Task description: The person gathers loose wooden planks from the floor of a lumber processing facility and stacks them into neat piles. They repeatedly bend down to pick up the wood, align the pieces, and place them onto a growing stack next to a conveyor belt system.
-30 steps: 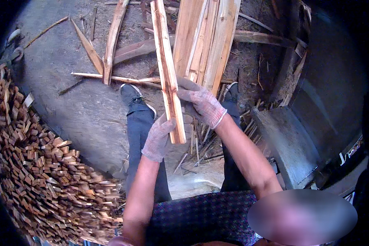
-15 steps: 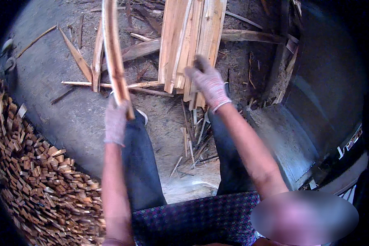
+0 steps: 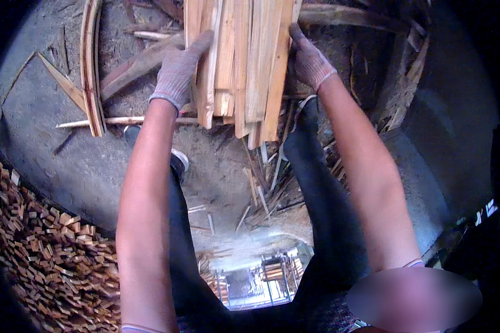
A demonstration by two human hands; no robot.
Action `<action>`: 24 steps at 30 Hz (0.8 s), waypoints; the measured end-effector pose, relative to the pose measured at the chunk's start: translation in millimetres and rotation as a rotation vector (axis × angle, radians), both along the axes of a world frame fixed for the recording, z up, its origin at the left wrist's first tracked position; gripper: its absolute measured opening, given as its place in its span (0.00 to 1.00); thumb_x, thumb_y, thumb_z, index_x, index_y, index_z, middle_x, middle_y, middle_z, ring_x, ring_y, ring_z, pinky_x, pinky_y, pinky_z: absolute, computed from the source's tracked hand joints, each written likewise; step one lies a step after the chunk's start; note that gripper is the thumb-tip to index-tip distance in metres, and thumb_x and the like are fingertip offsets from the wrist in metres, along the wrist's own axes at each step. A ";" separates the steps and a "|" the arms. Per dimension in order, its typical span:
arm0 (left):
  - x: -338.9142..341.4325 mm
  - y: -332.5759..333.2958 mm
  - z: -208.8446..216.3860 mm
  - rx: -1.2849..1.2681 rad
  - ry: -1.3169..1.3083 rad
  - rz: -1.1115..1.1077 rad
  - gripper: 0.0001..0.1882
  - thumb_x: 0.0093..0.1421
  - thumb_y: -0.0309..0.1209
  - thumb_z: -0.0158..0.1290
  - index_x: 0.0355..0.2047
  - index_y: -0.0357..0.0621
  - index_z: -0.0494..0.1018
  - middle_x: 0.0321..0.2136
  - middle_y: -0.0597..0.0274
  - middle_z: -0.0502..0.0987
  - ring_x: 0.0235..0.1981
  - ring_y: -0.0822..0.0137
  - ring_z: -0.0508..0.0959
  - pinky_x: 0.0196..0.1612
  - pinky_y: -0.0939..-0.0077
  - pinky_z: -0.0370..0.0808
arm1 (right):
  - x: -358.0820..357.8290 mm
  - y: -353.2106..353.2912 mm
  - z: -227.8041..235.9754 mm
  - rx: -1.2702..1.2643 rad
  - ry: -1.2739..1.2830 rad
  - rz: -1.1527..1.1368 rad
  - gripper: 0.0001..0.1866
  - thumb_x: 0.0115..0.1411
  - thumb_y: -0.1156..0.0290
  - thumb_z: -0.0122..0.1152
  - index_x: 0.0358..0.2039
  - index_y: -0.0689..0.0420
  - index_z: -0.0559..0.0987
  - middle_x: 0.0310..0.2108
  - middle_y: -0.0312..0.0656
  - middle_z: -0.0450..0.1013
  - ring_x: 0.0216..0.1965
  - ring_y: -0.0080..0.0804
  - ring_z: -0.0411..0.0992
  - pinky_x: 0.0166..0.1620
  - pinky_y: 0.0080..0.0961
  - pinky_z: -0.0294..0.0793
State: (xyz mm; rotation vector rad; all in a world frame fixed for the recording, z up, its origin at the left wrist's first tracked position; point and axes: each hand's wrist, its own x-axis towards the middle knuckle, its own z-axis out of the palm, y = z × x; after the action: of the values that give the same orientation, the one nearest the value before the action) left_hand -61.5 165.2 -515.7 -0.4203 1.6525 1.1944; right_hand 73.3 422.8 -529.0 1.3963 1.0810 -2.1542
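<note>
- Wood slats [image 3: 244,61], a bundle of long pale strips, stand on end between the person's spread legs at the far middle of the concrete floor [image 3: 44,166]; their ragged lower ends hang uneven, probably why both hands press in from the sides to square them up.
- Stacked offcuts [image 3: 44,261] fill the floor's near left edge, short blocks laid in rows, likely kept out from underfoot.
- Curved strip [image 3: 91,66] lies alone toward the far left of the floor, well apart from the bundle, beside a few thin loose sticks.
- Scraps and splinters [image 3: 266,188] litter the floor just below the bundle, between the shoes.
- Left hand [image 3: 179,69], in a grey knit glove, lies flat on the bundle's left side, fingers straight and together, pushing rather than gripping.
- Right hand [image 3: 310,61], gloved the same, clasps the bundle's right edge, fingers curled round the outermost slat; how far they wrap behind I cannot tell.
</note>
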 end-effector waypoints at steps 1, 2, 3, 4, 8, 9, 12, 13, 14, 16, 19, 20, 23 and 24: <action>11.9 5.8 4.5 -0.006 0.007 -0.006 0.51 0.52 0.59 0.67 0.59 0.22 0.68 0.47 0.42 0.80 0.46 0.59 0.82 0.49 0.65 0.79 | -4.1 -6.7 -1.3 -0.062 0.016 0.006 0.39 0.67 0.42 0.61 0.68 0.56 0.68 0.59 0.43 0.75 0.59 0.33 0.73 0.64 0.38 0.73; 22.8 11.9 12.7 -0.016 0.029 0.000 0.51 0.52 0.58 0.69 0.58 0.22 0.67 0.46 0.43 0.80 0.46 0.60 0.82 0.49 0.65 0.79 | -13.7 -22.3 5.7 -0.095 -0.028 -0.058 0.41 0.66 0.40 0.61 0.68 0.57 0.67 0.61 0.45 0.73 0.62 0.34 0.71 0.64 0.38 0.73; 28.0 16.6 17.9 -0.010 0.052 0.002 0.50 0.51 0.57 0.70 0.58 0.22 0.67 0.46 0.43 0.80 0.46 0.60 0.82 0.49 0.66 0.79 | -9.5 -28.4 7.2 -0.091 -0.004 -0.045 0.42 0.66 0.39 0.61 0.68 0.57 0.67 0.62 0.46 0.72 0.63 0.35 0.71 0.65 0.38 0.73; 29.6 16.0 8.1 0.069 0.008 0.001 0.49 0.51 0.54 0.71 0.58 0.24 0.65 0.46 0.44 0.79 0.45 0.61 0.81 0.50 0.67 0.78 | -6.4 -33.5 8.9 -0.086 0.019 -0.032 0.42 0.66 0.39 0.61 0.68 0.58 0.67 0.64 0.46 0.71 0.63 0.35 0.70 0.66 0.38 0.72; 29.8 6.8 -3.3 0.118 0.072 -0.197 0.47 0.56 0.54 0.67 0.61 0.27 0.65 0.50 0.48 0.79 0.47 0.63 0.80 0.53 0.70 0.76 | -6.1 -36.4 19.6 -0.093 0.123 0.025 0.47 0.62 0.37 0.65 0.69 0.58 0.65 0.65 0.45 0.69 0.63 0.35 0.70 0.66 0.39 0.72; 26.4 4.9 -2.9 0.164 0.051 -0.187 0.47 0.56 0.55 0.66 0.62 0.28 0.65 0.51 0.49 0.79 0.48 0.63 0.80 0.53 0.71 0.76 | -4.4 -40.6 24.6 -0.099 0.117 0.004 0.47 0.61 0.38 0.66 0.69 0.58 0.64 0.64 0.45 0.70 0.62 0.35 0.71 0.66 0.38 0.72; 22.7 -2.2 1.3 0.252 0.063 -0.157 0.45 0.58 0.57 0.63 0.63 0.32 0.68 0.52 0.53 0.80 0.47 0.65 0.80 0.52 0.72 0.77 | -5.7 -52.0 27.5 0.018 0.154 -0.102 0.45 0.61 0.40 0.69 0.67 0.58 0.67 0.59 0.43 0.73 0.58 0.32 0.73 0.60 0.34 0.77; 22.0 0.4 -0.2 0.246 0.034 -0.166 0.43 0.60 0.56 0.63 0.63 0.33 0.68 0.51 0.55 0.79 0.47 0.66 0.80 0.52 0.72 0.77 | -2.3 -57.8 26.7 0.059 0.189 -0.130 0.43 0.61 0.41 0.69 0.66 0.59 0.68 0.57 0.42 0.74 0.56 0.31 0.74 0.58 0.33 0.78; 20.3 7.7 -4.1 0.238 0.004 -0.175 0.42 0.61 0.54 0.63 0.63 0.33 0.68 0.50 0.57 0.79 0.46 0.67 0.79 0.53 0.71 0.77 | -0.8 -56.9 26.3 0.039 0.212 -0.129 0.42 0.61 0.42 0.69 0.64 0.59 0.69 0.54 0.42 0.76 0.54 0.30 0.76 0.56 0.33 0.79; 15.0 10.1 -5.5 0.140 -0.042 -0.223 0.37 0.61 0.50 0.64 0.60 0.34 0.70 0.48 0.59 0.80 0.44 0.68 0.80 0.51 0.72 0.78 | -6.1 -55.8 29.2 0.073 0.176 -0.070 0.36 0.63 0.47 0.69 0.60 0.61 0.73 0.49 0.40 0.78 0.49 0.27 0.77 0.52 0.31 0.80; 26.4 21.6 26.1 0.258 -0.029 -0.130 0.34 0.60 0.46 0.66 0.58 0.35 0.72 0.45 0.60 0.81 0.43 0.69 0.80 0.49 0.72 0.78 | -4.7 -55.6 54.8 0.062 0.102 -0.116 0.35 0.64 0.49 0.67 0.60 0.63 0.72 0.49 0.42 0.78 0.48 0.30 0.78 0.53 0.31 0.80; 30.6 24.0 42.4 0.274 -0.005 -0.101 0.33 0.59 0.45 0.66 0.58 0.35 0.72 0.45 0.60 0.81 0.43 0.69 0.80 0.50 0.72 0.78 | 2.2 -51.5 51.9 0.051 0.114 -0.082 0.36 0.65 0.47 0.65 0.61 0.64 0.71 0.50 0.43 0.78 0.49 0.32 0.78 0.54 0.30 0.80; 45.0 33.1 107.9 0.253 -0.055 0.053 0.32 0.56 0.39 0.67 0.55 0.29 0.74 0.44 0.51 0.83 0.44 0.65 0.83 0.50 0.70 0.79 | 11.9 -55.2 113.6 0.092 0.051 -0.025 0.38 0.67 0.44 0.58 0.62 0.66 0.71 0.53 0.47 0.77 0.50 0.32 0.78 0.55 0.29 0.78; 48.1 29.9 129.9 0.227 -0.036 0.009 0.31 0.57 0.37 0.66 0.55 0.29 0.73 0.44 0.51 0.83 0.44 0.65 0.83 0.50 0.70 0.79 | 19.3 -58.5 128.5 0.080 0.059 -0.022 0.37 0.67 0.45 0.57 0.62 0.67 0.71 0.53 0.47 0.77 0.49 0.32 0.78 0.54 0.30 0.79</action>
State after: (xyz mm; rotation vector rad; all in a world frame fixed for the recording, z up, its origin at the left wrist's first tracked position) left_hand -13.5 195.0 -385.9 -0.3050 1.4657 1.3553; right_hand 92.6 364.2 -400.5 1.3932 1.1907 -2.2023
